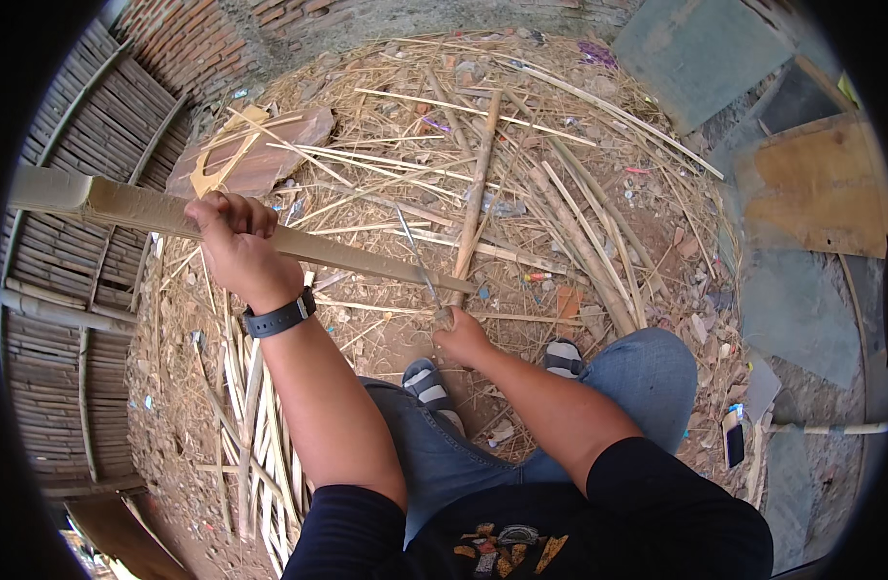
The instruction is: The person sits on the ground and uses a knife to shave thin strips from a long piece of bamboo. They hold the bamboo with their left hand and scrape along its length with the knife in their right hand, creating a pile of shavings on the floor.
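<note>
My left hand (239, 242), with a dark watch (279, 316) at the wrist, is closed around a long split bamboo piece (352, 254). The piece slopes from the far left down toward the middle, and its narrow end lies near a bamboo pole on the ground. My right hand (461, 338) grips the handle of a knife (416, 248) with a long, thin blade, seen nearly edge-on. The blade points away and slightly left, crossing the bamboo near its end. Whether it cuts into the bamboo I cannot tell.
Several bamboo strips (252, 425) lie at my left. Bamboo poles (584, 246) and slivers litter the dirt ahead. A reddish-brown board (270, 155) rests at the back left. A bamboo-slat wall (86, 261) stands left, sheets (816, 184) right. A phone (733, 440) lies at the right.
</note>
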A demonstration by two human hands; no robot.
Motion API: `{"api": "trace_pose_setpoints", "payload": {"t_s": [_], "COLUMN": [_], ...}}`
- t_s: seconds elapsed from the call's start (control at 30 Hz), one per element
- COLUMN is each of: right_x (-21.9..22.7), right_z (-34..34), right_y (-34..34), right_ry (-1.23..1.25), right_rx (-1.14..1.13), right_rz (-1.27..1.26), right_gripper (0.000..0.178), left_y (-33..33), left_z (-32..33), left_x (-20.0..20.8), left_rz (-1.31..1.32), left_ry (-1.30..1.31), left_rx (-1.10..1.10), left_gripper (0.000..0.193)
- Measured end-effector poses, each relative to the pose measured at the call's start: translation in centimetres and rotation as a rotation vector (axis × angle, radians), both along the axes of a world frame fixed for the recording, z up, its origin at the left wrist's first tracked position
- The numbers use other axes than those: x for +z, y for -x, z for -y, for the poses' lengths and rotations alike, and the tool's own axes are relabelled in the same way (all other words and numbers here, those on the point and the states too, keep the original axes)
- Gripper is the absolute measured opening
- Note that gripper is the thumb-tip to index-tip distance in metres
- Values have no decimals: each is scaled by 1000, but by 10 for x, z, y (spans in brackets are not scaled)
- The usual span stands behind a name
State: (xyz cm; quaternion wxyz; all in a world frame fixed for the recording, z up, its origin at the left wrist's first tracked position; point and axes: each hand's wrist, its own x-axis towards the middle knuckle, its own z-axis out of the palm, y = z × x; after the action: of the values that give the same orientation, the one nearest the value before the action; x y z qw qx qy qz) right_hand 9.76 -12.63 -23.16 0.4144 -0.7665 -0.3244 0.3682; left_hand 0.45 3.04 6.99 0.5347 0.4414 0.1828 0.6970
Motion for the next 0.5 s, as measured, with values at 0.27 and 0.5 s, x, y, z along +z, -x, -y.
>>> {"api": "trace_pose_setpoints", "payload": {"t_s": [0.27,0.5], "right_x": [-3,2], "right_z": [1,2], "right_y": [0,-2], "right_ry": [-24,-6], "right_rx": [-9,5], "right_rz": [7,-22], "right_gripper": [53,54], "left_y": [0,0], "left_z": [1,1], "left_x": [0,0], "left_rz": [-9,-9], "left_ry": [-13,-11], "left_rx": [9,9], "left_gripper": [36,35]}}
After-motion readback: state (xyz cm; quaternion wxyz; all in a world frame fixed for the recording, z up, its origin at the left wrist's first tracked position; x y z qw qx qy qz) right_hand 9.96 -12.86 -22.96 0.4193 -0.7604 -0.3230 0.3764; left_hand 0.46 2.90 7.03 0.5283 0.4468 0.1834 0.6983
